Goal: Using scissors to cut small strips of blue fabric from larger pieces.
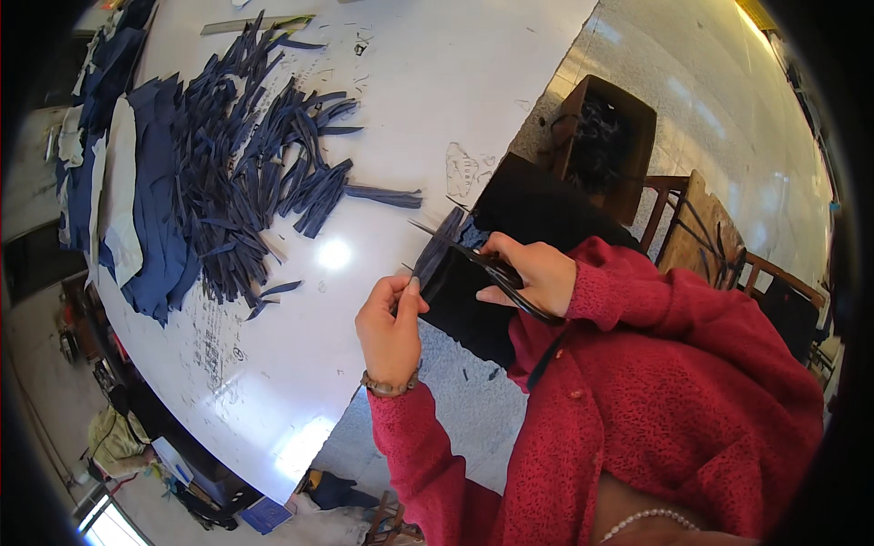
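Between the thumb and fingers of my left hand (391, 332) is the lower end of a dark blue fabric strip (440, 244), held at the table's edge. My right hand (539, 276) is closed around the black handles of a pair of scissors (496, 267). Their pointed blades reach left across the strip; whether they are parted there I cannot make out. Black cloth (537, 214) lies beneath the scissors, over the table edge and my lap. Left of my hands, a large heap of cut dark blue strips (218, 182) spreads over the white table (391, 91).
Wider blue fabric pieces (159, 200) and a white piece (121, 209) lie at the table's left side. A ruler (246, 25) rests at the far end. On the floor to the right stand a cardboard box (642, 146) with dark scraps and a wooden chair (696, 227).
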Available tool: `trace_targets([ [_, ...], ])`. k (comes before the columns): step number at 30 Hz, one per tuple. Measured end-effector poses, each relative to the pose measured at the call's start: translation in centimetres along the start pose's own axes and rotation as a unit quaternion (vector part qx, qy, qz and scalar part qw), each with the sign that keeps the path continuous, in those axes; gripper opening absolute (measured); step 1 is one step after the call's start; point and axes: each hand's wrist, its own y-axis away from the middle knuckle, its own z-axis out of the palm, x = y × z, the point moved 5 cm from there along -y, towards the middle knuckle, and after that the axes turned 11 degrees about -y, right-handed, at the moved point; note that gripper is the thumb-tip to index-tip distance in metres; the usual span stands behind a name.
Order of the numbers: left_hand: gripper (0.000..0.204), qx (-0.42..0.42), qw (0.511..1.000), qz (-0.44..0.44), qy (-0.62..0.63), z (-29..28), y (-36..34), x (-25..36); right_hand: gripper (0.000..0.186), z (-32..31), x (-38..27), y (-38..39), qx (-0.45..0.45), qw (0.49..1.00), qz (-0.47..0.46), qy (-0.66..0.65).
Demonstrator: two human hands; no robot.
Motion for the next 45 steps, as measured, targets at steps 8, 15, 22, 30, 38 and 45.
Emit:
trace_targets([
  [8, 0.013, -0.004, 1.000, 0.002, 0.013, 0.3, -0.3, 0.3, 0.045, 0.2, 0.5, -0.2, -0.001, 1.000, 0.010, 0.000],
  [15, 0.013, 0.020, 0.999, -0.014, 0.030, -0.3, -0.1, 0.4, 0.044, 0.7, 0.9, -0.2, -0.017, 0.998, 0.050, -0.021],
  [22, 0.013, 0.014, 0.999, -0.026, 0.032, -0.6, 0.1, -0.1, 0.045, 0.7, 0.7, 0.0, -0.028, 0.993, 0.073, -0.084],
  [30, 0.013, 0.018, 1.000, -0.016, -0.002, -0.6, -0.2, -0.6, 0.052, 0.6, -0.5, 0.4, -0.068, 0.992, 0.059, -0.084],
  [38, 0.012, 0.021, 1.000, -0.014, -0.014, -0.8, -0.3, -0.7, 0.063, 3.0, -0.1, 4.0, -0.193, 0.974, 0.076, -0.093],
  [45, 0.013, 0.027, 0.999, 0.001, -0.017, -0.8, -0.4, -1.0, 0.064, 3.7, 0.9, 3.5, -0.137, 0.986, 0.039, -0.091],
])
